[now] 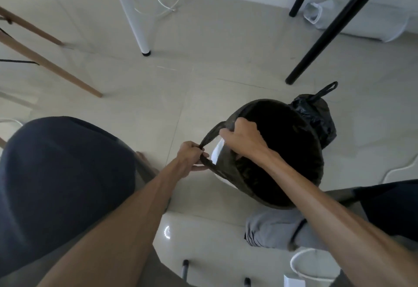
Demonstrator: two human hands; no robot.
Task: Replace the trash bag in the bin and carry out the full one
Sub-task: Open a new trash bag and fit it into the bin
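A white bin (216,153) stands on the tiled floor, lined with a fresh black trash bag (287,151) whose mouth is stretched wide over the rim. My left hand (191,159) pinches a handle loop of this bag and pulls it out to the left. My right hand (243,138) grips the bag's edge at the bin's near-left rim. Behind the bin, touching it, sits the full black bag (316,117), tied, with its loop handle sticking up.
A white table leg (135,22) and black legs (334,26) stand ahead, wooden chair legs (45,65) at left. White cables (158,4) lie on the floor. My knees are at lower left and right. A white paper bag (316,13) lies by the wall.
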